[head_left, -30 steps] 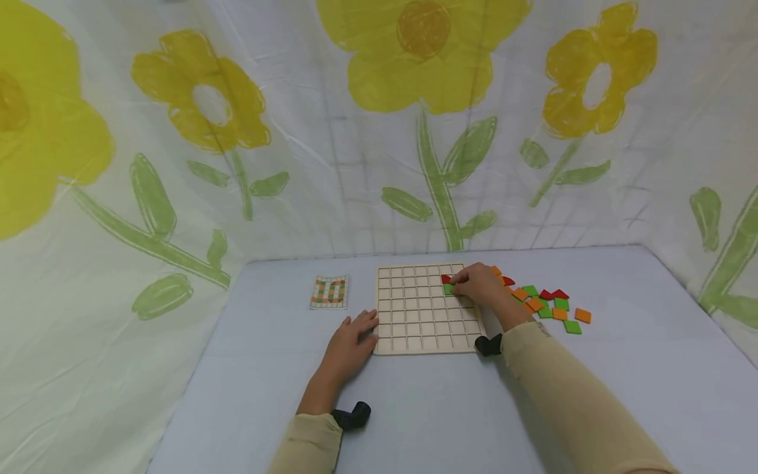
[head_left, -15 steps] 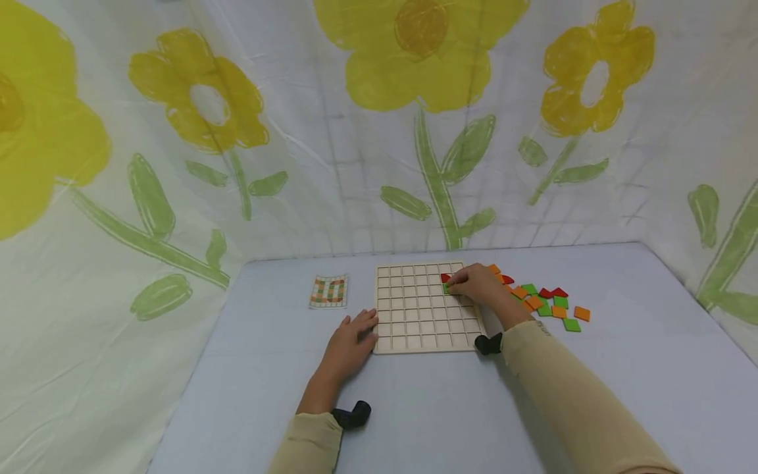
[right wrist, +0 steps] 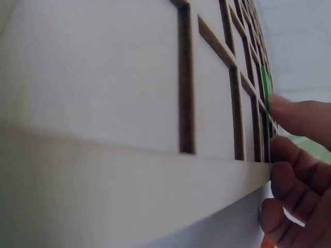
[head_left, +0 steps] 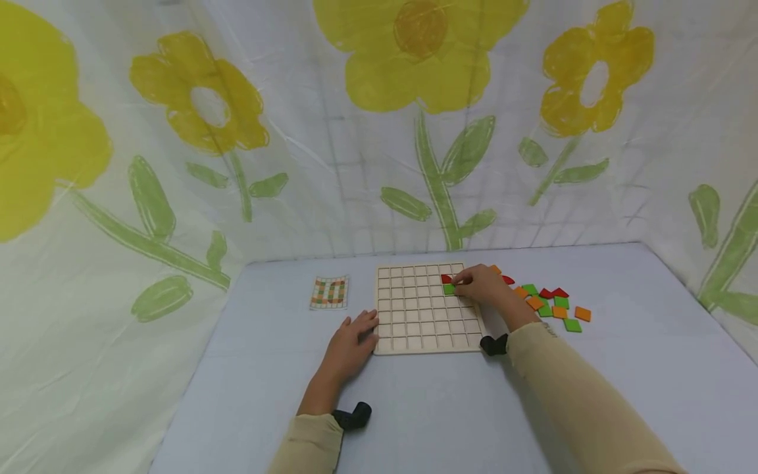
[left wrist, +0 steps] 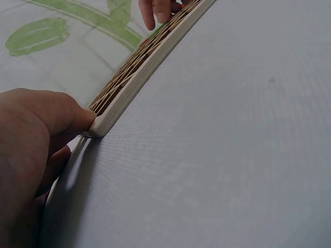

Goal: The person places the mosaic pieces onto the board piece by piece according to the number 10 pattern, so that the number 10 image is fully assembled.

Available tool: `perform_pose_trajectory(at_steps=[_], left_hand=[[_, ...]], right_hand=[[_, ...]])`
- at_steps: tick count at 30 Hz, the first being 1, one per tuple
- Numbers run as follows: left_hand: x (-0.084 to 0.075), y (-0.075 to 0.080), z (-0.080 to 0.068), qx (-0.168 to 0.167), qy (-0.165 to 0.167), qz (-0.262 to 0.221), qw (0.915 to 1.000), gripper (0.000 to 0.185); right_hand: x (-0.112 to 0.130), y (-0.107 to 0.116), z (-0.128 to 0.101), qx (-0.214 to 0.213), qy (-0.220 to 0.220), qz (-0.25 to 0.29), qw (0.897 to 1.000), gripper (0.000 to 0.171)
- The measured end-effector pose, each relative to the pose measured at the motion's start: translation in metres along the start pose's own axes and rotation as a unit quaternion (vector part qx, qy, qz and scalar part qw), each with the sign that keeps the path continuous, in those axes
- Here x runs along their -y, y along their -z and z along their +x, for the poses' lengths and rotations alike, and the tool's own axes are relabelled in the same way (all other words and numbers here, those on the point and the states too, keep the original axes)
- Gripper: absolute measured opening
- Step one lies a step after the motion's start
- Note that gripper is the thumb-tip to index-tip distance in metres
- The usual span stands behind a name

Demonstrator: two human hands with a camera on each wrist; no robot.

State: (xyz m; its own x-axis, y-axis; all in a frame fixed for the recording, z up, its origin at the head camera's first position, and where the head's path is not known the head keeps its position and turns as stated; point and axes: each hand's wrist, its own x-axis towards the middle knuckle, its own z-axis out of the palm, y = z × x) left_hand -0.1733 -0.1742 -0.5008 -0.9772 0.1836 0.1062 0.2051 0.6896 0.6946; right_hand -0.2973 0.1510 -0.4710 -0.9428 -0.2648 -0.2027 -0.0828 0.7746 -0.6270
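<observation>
The right hand (head_left: 482, 286) lay over the right edge of the wooden grid board (head_left: 405, 314), its thumb tip touching the green tile (head_left: 448, 289) in the right wrist view, the other fingers bent near the board's rim; whether they pinched the tile could not be told. That tile lay in a cell just left of the right hand's fingertips, and a red piece (head_left: 445, 279) sat in the cell directly beyond it. The left hand (head_left: 348, 345) was relaxed, fingers loosely spread against the board's left edge, with the thumb at its near corner in the left wrist view. Ahead of the left hand and slightly to its left, a card (head_left: 329, 293) with a coloured grid pattern lay on the worktop (head_left: 426, 401). To the right of the right hand lay a loose scatter of orange, green and red pieces (head_left: 559, 313), some close to it and partly hidden by it. Behind each hand, a black device (head_left: 353, 416) was worn at the wrist, next to a beige sleeve (head_left: 586, 398). Well beyond both hands hung a white sheet (head_left: 320, 217) painted with yellow flowers.
</observation>
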Motion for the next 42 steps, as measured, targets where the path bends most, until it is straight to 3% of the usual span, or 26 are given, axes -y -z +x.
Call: perform_pose_trajectory(at_steps=[8,20,32,36,42], left_hand=[[0.001,-0.001,0.000,0.000,-0.004,0.003,1.0000,0.038],[0.003,-0.003,-0.002,-0.001,-0.001,-0.003,1.0000,0.038],[0.003,-0.001,-0.002,-0.001,-0.001,-0.003,1.0000,0.038],[0.002,0.000,-0.002,0.002,-0.004,-0.005,1.0000,0.038],[0.002,0.001,-0.001,0.003,-0.007,-0.001,1.0000,0.038]], right_hand=[[0.005,0.000,-0.005,0.027,0.043,-0.046,0.998,0.029],[0.006,0.000,-0.006,0.039,0.065,-0.034,0.997,0.034],[0.010,0.001,-0.006,0.042,0.048,-0.034,0.997,0.034],[0.008,0.005,-0.008,0.012,0.035,-0.023,0.999,0.035],[-0.006,0.016,-0.009,-0.091,-0.009,-0.014,0.996,0.034]])
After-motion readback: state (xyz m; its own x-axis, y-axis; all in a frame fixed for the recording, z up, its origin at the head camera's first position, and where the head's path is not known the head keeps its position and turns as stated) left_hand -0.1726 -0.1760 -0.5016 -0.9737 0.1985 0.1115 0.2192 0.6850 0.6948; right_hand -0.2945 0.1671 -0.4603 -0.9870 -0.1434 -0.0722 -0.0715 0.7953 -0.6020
